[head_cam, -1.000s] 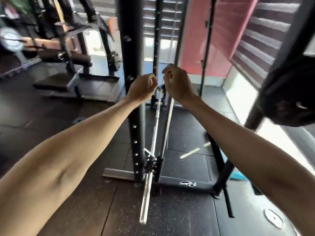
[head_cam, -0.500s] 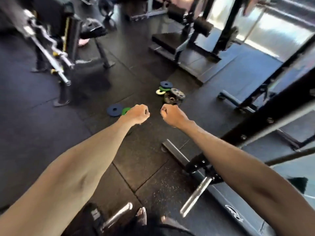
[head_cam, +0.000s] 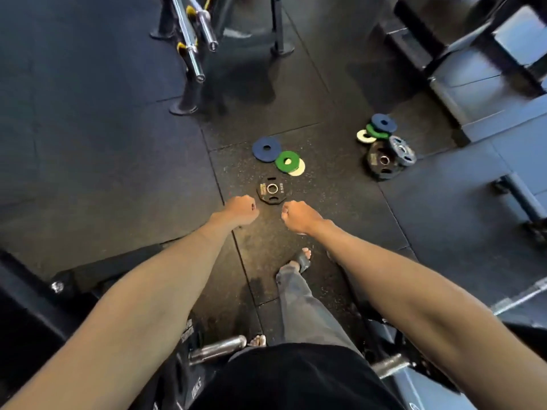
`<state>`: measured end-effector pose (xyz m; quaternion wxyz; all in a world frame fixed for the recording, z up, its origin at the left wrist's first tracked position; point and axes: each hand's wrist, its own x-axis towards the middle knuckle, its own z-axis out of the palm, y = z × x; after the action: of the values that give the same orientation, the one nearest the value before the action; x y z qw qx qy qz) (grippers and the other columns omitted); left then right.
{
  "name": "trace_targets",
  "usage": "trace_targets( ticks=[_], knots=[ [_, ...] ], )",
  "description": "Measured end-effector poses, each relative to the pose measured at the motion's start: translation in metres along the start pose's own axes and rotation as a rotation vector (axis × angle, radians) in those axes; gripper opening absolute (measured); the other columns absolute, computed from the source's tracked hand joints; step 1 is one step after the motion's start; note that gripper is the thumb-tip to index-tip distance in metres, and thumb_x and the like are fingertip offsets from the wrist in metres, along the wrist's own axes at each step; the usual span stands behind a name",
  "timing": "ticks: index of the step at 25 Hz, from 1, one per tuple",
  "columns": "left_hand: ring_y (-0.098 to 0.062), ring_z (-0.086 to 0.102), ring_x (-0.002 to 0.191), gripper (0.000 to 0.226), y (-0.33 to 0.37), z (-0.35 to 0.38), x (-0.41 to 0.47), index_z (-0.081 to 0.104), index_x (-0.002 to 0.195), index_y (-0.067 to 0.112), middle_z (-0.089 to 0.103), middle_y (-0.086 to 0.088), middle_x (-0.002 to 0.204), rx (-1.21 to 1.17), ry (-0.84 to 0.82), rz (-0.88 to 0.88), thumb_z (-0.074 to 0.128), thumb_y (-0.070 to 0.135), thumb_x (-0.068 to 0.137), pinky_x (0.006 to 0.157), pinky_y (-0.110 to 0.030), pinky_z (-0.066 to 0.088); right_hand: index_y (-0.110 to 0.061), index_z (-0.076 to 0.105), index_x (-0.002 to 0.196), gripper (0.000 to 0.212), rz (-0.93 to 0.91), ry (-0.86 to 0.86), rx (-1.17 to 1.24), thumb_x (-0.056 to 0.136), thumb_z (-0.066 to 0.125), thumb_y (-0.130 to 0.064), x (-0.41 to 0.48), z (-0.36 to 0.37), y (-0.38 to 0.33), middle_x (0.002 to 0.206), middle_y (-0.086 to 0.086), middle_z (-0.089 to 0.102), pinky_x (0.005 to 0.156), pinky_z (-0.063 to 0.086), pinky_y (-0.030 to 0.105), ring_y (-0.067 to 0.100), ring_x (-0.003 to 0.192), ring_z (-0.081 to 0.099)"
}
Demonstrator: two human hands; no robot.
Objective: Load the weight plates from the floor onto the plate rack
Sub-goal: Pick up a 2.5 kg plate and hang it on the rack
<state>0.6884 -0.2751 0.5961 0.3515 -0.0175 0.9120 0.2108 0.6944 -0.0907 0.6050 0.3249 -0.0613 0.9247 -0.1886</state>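
Note:
A small black plate (head_cam: 271, 189) lies flat on the rubber floor just beyond my hands. Behind it lie a blue plate (head_cam: 266, 149), a green plate (head_cam: 286, 161) and a white plate (head_cam: 298, 170) partly under the green one. To the right a second pile holds a black plate (head_cam: 381, 162), a grey plate (head_cam: 402, 150), and small blue (head_cam: 384, 122), green (head_cam: 373, 131) and white (head_cam: 365, 136) plates. My left hand (head_cam: 241, 210) and my right hand (head_cam: 299, 216) are curled into fists above the floor, holding nothing. A rack peg (head_cam: 217, 349) with a black plate shows at the bottom.
A barbell stand (head_cam: 192, 45) with chrome bar ends is at the top left. A bench frame (head_cam: 473, 69) fills the top right. A chrome bar end (head_cam: 390, 365) juts out at the lower right. My right foot (head_cam: 302, 258) steps forward on the mat.
The view has swung from the rack upright down to the floor. The plates are now closer and just ahead of my fists, which stay curled and hold nothing.

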Motion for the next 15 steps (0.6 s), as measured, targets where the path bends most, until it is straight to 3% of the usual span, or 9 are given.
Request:
trace_targets(
  ticks=[4, 6, 12, 15],
  knots=[
    [-0.03, 0.071, 0.084, 0.03, 0.011, 0.001, 0.066, 0.067, 0.1, 0.005, 0.073, -0.017, 0.096, -0.074, -0.011, -0.13, 0.044, 0.024, 0.098, 0.074, -0.036, 0.057, -0.001, 0.061, 0.114, 0.029, 0.061, -0.123, 0.096, 0.098, 0.043, -0.017, 0.072, -0.006, 0.034, 0.119, 0.023, 0.065, 0.082, 0.045, 0.036, 0.038, 0.111, 0.06],
    [-0.029, 0.068, 0.083, 0.03, 0.029, -0.001, 0.097, 0.068, 0.098, 0.004, 0.071, -0.014, 0.091, -0.058, -0.025, -0.166, 0.045, 0.023, 0.099, 0.069, -0.032, 0.051, -0.002, 0.061, 0.11, 0.027, 0.073, -0.169, 0.134, 0.098, 0.042, -0.017, 0.103, -0.013, 0.047, 0.115, 0.022, 0.065, 0.079, 0.042, 0.035, 0.037, 0.109, 0.06],
    [-0.021, 0.056, 0.068, 0.028, 0.06, -0.019, 0.183, 0.067, 0.087, 0.007, 0.058, -0.005, 0.074, -0.035, -0.128, -0.169, 0.046, 0.021, 0.1, 0.059, -0.031, 0.04, -0.009, 0.061, 0.103, 0.024, 0.107, -0.213, 0.194, 0.099, 0.041, -0.021, 0.18, -0.03, 0.066, 0.114, 0.02, 0.064, 0.089, 0.047, 0.041, 0.036, 0.109, 0.06],
    [-0.022, 0.057, 0.07, 0.027, 0.051, -0.023, 0.231, 0.067, 0.091, 0.008, 0.059, -0.006, 0.076, -0.039, -0.176, -0.133, 0.047, 0.023, 0.1, 0.059, -0.03, 0.04, -0.001, 0.062, 0.112, 0.029, 0.153, -0.201, 0.268, 0.099, 0.041, -0.017, 0.22, -0.021, 0.072, 0.117, 0.022, 0.063, 0.092, 0.046, 0.041, 0.037, 0.111, 0.059]
  ],
)
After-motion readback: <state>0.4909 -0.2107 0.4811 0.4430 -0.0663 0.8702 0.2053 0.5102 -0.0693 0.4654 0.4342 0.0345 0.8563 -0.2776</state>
